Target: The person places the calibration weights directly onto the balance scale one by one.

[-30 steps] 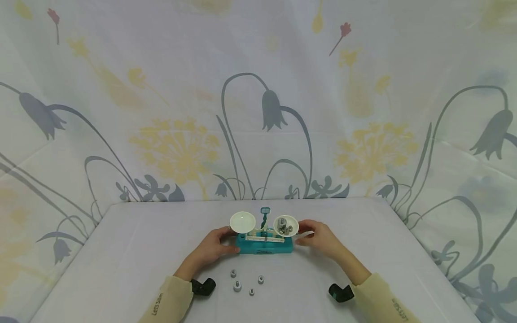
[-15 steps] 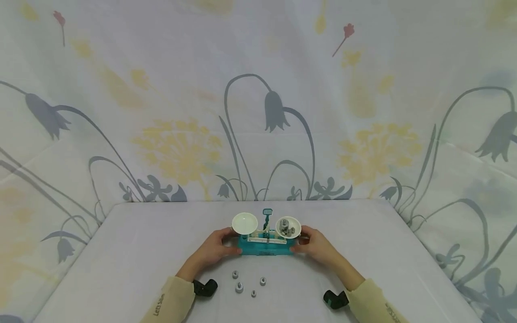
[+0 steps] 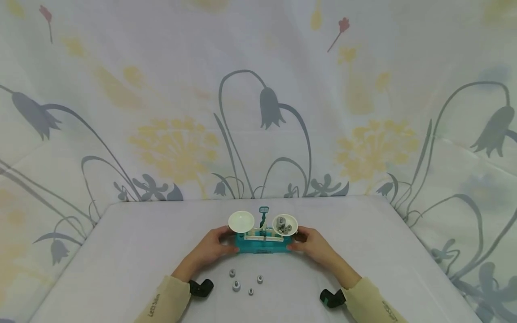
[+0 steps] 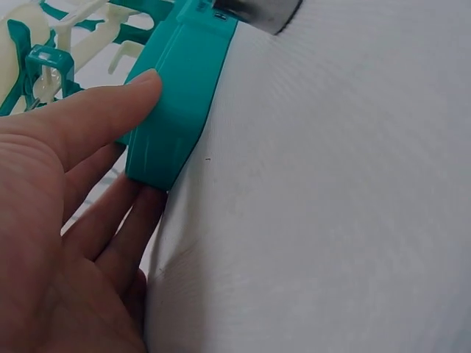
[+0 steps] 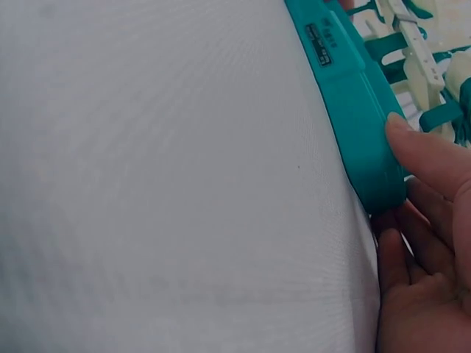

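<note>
"Where do we find the balance scale (image 3: 262,246)?"

"Standing upright on the worktop (image 3: 157,229), between the two hands. We see the left hand (image 3: 211,246) pinch one end of its base between thumb and fingers, and the right hand (image 3: 317,245) pinch the other."

"Why both ends?"

"We'd guess an even grip steadies it, since the right pan (image 3: 293,221) carries a cluster of metal weights (image 3: 281,223)."

"And its make?"

"We'd call the base smooth turquoise plastic with bevelled edges; the left pan (image 3: 241,222) matches its partner, a round, shallow, cream dish."

"Further out?"

"Four loose weights (image 3: 236,285), grey and knobbed, on the white, fine-woven covering nearer us; behind, a flower-printed backdrop (image 3: 363,89)."
</note>
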Tool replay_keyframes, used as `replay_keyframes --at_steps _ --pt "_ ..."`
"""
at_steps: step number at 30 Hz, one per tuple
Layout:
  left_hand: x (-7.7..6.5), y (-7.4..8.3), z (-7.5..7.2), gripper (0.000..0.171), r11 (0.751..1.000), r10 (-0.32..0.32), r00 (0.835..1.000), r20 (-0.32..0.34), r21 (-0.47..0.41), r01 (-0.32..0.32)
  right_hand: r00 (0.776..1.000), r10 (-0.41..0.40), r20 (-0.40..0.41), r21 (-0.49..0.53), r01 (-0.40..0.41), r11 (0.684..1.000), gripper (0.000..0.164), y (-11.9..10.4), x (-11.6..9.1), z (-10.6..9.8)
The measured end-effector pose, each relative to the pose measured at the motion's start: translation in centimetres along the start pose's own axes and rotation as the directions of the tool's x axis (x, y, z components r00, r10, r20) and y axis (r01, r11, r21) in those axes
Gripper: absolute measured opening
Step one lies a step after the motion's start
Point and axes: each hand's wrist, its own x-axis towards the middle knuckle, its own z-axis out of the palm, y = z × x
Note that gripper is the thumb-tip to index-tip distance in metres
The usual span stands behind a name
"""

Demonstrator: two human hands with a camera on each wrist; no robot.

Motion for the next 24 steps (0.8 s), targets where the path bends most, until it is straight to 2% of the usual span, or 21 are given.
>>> replay_keyframes --at_steps 11,18,24 --pt "0.0 0.6 0.2 0.054 0.997 -0.038 0.999 -0.038 0.069 0.040 1.000 0.001 0.012 0.049 -0.001 0.999 0.064 0.5 0.1 -0.1" --pt "-0.4 1.3 0.0 0.052 0.996 -0.011 0.999 -0.050 0.089 0.016 1.000 0.005 0.015 0.085 -0.006 0.996 0.063 0.5 0.2 -0.1" --pt "-0.9 1.5 -0.5 0.052 0.996 0.015 1.000 -0.018 0.085 -0.014 1.000 0.016 0.020 0.101 -0.018 0.995 0.062 0.4 0.1 -0.1"
